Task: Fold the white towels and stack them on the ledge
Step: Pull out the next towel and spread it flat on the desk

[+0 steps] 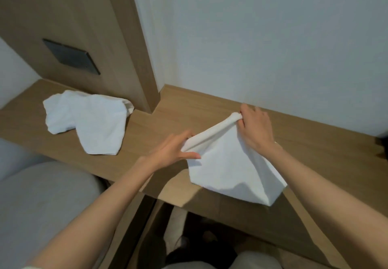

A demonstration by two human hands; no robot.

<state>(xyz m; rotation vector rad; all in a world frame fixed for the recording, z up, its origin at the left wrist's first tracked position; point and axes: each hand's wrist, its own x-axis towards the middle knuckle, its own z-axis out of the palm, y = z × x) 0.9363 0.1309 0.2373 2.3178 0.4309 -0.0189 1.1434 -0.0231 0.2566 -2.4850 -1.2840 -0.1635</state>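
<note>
Here, the towel (pixel 228 163) between your hands is soft and light, with no stiffness of its own. It hangs as a slack sheet from its top edge, and its lower part lies on the right part of the ledge (pixel 315 146), close to the front edge. Your left grip (pixel 174 149) pinches one end of this top edge between thumb and fingers. Your right grip (pixel 256 128) is clenched around the other end, where the cloth is bunched into a roll. I judge that such cloth will sag and wrinkle wherever it is not supported, so it is better to take it at the corners and keep the edge stretched between both grips. It is not fragile and hardly slippery. By count I see two white towels: this one, and a second towel (pixel 88 119) that lies crumpled and unfolded on the left part of the ledge, well apart. No folded stack is visible yet
</note>
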